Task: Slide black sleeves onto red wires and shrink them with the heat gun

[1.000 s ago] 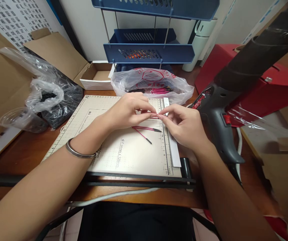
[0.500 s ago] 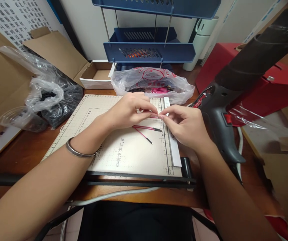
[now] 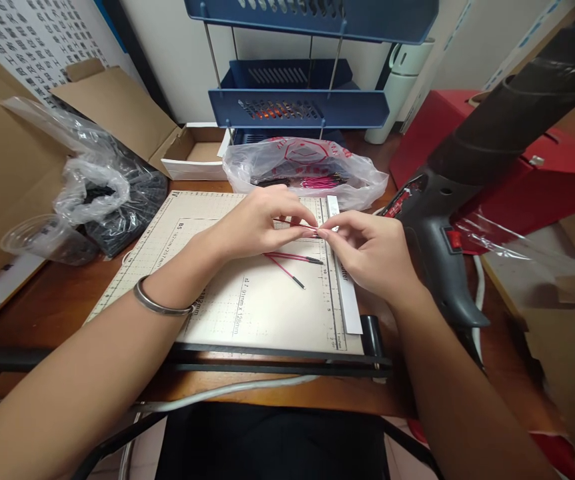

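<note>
Left arm: reaches in from your near left, forearm slanting far and right over the board, metal bangle above the wrist; your left hand lies palm down, fingers pointing right. Right arm: rises from the near right, leaning left, your right hand angled toward the left one.

Sample: a thin red wire, above the far right part of the board, runs from under your left fingers to where your fingertips meet; its right end is hidden. Loose red wires with black ends lie on the board, just nearer than your left hand.

Left hand: thumb and index closed, pinching the thin red wire; other fingers curled. Right hand: thumb and index pinched on the same wire's right end, just beside the left fingertips, other fingers bent.
</note>
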